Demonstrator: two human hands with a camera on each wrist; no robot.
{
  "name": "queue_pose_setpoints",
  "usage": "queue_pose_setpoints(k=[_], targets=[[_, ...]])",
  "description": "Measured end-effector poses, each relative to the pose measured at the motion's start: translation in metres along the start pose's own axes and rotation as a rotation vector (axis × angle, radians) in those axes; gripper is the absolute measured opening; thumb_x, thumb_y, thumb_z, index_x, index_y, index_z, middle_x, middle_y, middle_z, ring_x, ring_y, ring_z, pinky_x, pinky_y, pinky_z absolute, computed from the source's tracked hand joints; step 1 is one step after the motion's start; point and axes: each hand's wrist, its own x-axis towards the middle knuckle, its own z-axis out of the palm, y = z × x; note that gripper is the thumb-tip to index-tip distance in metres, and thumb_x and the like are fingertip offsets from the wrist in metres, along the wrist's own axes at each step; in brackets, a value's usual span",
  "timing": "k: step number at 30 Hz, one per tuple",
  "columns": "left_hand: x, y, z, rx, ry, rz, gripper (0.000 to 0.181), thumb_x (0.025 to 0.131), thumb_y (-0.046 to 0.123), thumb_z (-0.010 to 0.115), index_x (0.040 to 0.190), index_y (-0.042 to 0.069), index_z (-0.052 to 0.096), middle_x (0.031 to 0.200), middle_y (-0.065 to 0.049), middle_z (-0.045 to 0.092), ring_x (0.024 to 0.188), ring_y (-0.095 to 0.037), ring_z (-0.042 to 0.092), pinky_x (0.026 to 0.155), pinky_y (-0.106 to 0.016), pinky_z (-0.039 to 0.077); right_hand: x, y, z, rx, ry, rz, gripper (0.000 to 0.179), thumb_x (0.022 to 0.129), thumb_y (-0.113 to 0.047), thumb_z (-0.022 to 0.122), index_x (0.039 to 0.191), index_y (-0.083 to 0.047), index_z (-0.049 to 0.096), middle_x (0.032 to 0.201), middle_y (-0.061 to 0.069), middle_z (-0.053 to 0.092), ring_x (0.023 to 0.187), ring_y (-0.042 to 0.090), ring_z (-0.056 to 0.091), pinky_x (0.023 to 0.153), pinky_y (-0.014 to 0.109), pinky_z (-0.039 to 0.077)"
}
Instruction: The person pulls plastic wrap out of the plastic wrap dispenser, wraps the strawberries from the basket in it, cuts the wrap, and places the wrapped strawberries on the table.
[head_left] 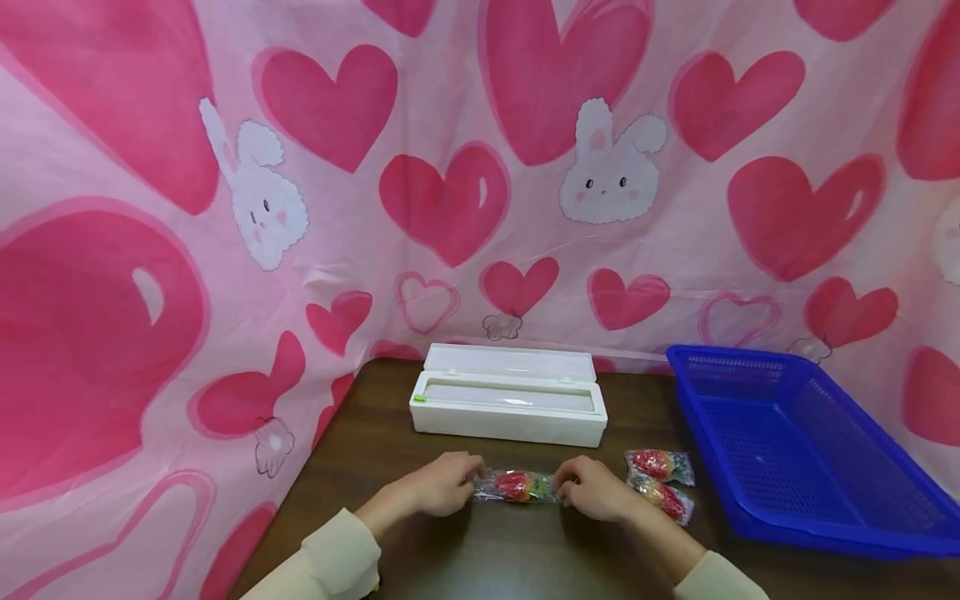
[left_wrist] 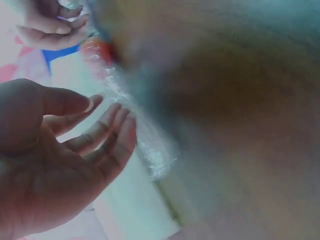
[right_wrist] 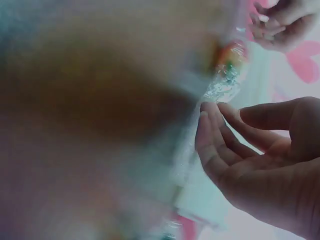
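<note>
A red and green strawberry-like piece in clear plastic wrap [head_left: 516,485] lies on the table between the two hands. My left hand [head_left: 448,483] is at the left end of the wrap; in the left wrist view its fingers are loosely bent, the thumb apart from them. At the other end, my right hand [head_left: 592,488] has its fingertips against the wrap, and the right wrist view shows a gap below its thumb. Behind them stands a long white box [head_left: 510,423], lid raised, with a pale roll-like strip inside.
Two similar wrapped red pieces [head_left: 660,492] lie right of the right hand, beside a blue perforated plastic basket [head_left: 780,521]. The dark wooden table [head_left: 375,417] meets a pink curtain [head_left: 480,108] with hearts and rabbits. A green tab [head_left: 420,398] marks the box's left corner.
</note>
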Motion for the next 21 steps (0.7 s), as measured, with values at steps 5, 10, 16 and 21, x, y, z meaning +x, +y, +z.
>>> queue_pose_setpoints(k=[5, 10, 16, 21], targets=[[-0.006, -0.019, 0.004, -0.015, -0.027, -0.042, 0.019, 0.095, -0.001, 0.059, 0.111, 0.005, 0.069, 0.095, -0.006, 0.058, 0.087, -0.016, 0.055, 0.077, -0.035, 0.051, -0.008, 0.016, -0.002, -0.012, 0.062, 0.061, 0.016, 0.088, 0.004, 0.056, 0.089, -0.001, 0.071, 0.077, 0.004, 0.066, 0.068, 0.014, 0.058, 0.060, 0.029, 0.045], [-0.023, -0.034, -0.012, -0.007, 0.007, -0.092, 0.018, 0.095, -0.001, 0.060, 0.110, 0.003, 0.070, 0.093, -0.007, 0.057, 0.085, -0.020, 0.054, 0.077, -0.040, 0.051, -0.017, 0.022, -0.019, -0.102, 0.093, 0.062, 0.014, 0.087, 0.002, 0.059, 0.087, -0.003, 0.073, 0.077, 0.002, 0.064, 0.070, 0.014, 0.055, 0.064, 0.031, 0.046], [-0.030, -0.036, -0.023, 0.054, 0.062, -0.099, 0.013, 0.091, -0.001, 0.066, 0.104, 0.000, 0.069, 0.093, -0.006, 0.061, 0.087, -0.024, 0.058, 0.081, -0.047, 0.054, -0.009, 0.009, -0.027, -0.225, 0.090, -0.100, 0.005, 0.090, -0.007, 0.068, 0.090, -0.006, 0.073, 0.083, -0.004, 0.066, 0.076, 0.010, 0.057, 0.068, 0.031, 0.049], [-0.014, -0.013, -0.022, 0.069, 0.061, -0.054, 0.026, 0.084, 0.006, 0.076, 0.108, -0.002, 0.068, 0.098, -0.010, 0.062, 0.091, -0.026, 0.058, 0.082, -0.046, 0.053, 0.014, -0.016, -0.007, -0.374, 0.036, -0.228, 0.031, 0.086, -0.020, 0.079, 0.109, -0.001, 0.069, 0.099, 0.006, 0.069, 0.092, 0.024, 0.064, 0.082, 0.043, 0.053]])
